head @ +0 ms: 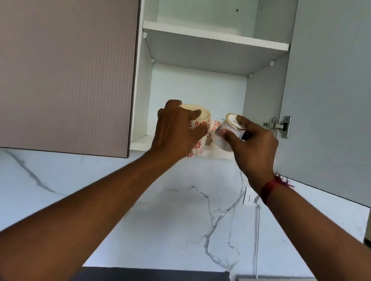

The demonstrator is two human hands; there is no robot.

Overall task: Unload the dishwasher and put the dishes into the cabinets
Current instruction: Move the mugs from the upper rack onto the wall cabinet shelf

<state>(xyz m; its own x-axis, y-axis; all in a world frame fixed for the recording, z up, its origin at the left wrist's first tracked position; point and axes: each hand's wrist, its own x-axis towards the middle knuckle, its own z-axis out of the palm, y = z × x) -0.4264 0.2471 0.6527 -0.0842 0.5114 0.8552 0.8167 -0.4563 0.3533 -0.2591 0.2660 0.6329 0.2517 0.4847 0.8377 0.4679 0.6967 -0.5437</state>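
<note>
- While both mugs are held at the mouth of the open wall cabinet [140, 84], the hands hide whether either one rests on its lower shelf [141, 143].
- Floral mug [203, 119]: cream with red flower print, turned base up, at the near left edge of the lower shelf. The left hand [177, 127] grips it from the near side, with the fingers [192, 114] curled over the base rim and clamped on the wall.
- White mug [225, 133]: tilted, with its printed base facing the viewer, just right of the floral mug and apart from it. The right hand [251, 146] pinches it, one of the fingers [245, 123] on the base and the thumb on the side wall. A dark part shows under the fingers; what it is cannot be told.
- Third floral cup [214, 125]: already on the lower shelf, farther in, seen between the two held mugs.
- Handling, as judged: the glazed ceramic is stiff, fairly light, slippery and apt to chip. Each mug is best held round the wall or by the handle and set down rim first without knocking its neighbour.
- Upper shelf [215, 35]: nothing is visible on it from this angle.
- Open door [345, 92]: swung out to the right, with its hinge [279, 126] just beside the right hand.
- Red thread band [267, 189]: on the right wrist.
</note>
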